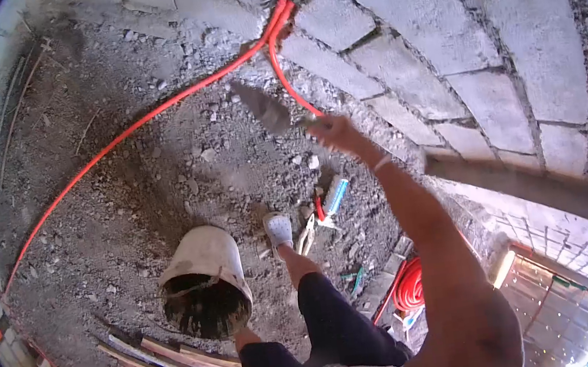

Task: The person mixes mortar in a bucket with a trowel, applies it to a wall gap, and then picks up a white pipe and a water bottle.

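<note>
In the head view my right hand (336, 138) is closed around the handle of a pointed trowel (264, 108). Its grey blade points up and left, over the rubble floor. Beside the trowel, an orange-red corrugated conduit (285, 82) comes down from the block wall and passes close to my right hand. A white bucket (203, 250) stands near my feet, its dark inside streaked with residue. Whether anything lies at its bottom is hard to make out. My left hand is outside the picture.
Near my shoe (278, 227) lie pliers (305, 235) and a blue-and-white tube or can (337, 195). Wooden strips (183, 358) lie below the bucket. A coil of orange-red conduit (409, 287) is at the right. A block wall (420, 14) rises along the upper right.
</note>
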A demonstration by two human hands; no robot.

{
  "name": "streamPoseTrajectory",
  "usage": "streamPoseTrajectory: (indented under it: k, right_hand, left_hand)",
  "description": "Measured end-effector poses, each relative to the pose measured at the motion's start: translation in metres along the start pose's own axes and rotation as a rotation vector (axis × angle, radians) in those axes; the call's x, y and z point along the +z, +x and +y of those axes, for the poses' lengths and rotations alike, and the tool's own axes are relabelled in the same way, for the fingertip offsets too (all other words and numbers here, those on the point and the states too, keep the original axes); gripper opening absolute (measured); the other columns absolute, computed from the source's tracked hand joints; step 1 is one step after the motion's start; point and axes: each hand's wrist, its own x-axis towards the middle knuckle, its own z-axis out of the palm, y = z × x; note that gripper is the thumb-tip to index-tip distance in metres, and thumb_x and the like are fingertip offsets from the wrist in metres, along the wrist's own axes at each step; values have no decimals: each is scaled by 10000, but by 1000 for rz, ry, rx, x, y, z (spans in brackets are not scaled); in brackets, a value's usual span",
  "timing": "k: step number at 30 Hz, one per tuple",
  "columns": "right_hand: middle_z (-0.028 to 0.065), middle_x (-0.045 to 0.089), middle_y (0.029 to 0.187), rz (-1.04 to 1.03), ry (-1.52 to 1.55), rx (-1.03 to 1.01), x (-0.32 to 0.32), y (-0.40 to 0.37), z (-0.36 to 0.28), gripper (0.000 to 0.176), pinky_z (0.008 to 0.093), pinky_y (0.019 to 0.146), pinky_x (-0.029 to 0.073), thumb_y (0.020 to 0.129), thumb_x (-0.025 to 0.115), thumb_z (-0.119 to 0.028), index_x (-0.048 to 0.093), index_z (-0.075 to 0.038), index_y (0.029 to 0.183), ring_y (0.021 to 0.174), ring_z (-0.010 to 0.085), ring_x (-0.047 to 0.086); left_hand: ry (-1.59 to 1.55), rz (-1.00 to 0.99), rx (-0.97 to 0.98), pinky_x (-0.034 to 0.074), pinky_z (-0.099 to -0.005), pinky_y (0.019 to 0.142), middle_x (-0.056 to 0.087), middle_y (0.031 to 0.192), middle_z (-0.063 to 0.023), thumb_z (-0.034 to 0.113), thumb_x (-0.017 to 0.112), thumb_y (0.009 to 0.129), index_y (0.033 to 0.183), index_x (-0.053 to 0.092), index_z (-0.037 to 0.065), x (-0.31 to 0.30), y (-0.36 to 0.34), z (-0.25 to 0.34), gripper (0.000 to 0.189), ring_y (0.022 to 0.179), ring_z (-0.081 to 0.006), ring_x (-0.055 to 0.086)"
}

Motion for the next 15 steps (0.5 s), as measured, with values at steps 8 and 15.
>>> streamPoseTrajectory:
  k: [8, 15]
  right_hand:
    - [94, 620, 679, 118, -188, -44, 66, -106, 6, 390, 305, 530, 481, 858, 532, -388, 610, -7, 824, 572, 142, 590]
    - [136, 627, 729, -47, -168, 227, 49, -97, -17, 434, 320, 594, 481, 837, 559, -419, 561, -2, 955, 604, 175, 599]
  left_hand:
    - [154, -272, -121, 463, -456, 747, 573, 1056, -95, 552, 424, 861, 1197, 502, 120, 6, 165, -21, 553, 960, -224, 546]
    - [-27, -154, 92, 431, -454, 808, 496, 1227, -118, 410, 511, 870, 1273, 422, 60, 66, 12, 25, 542, 1041, -295, 531]
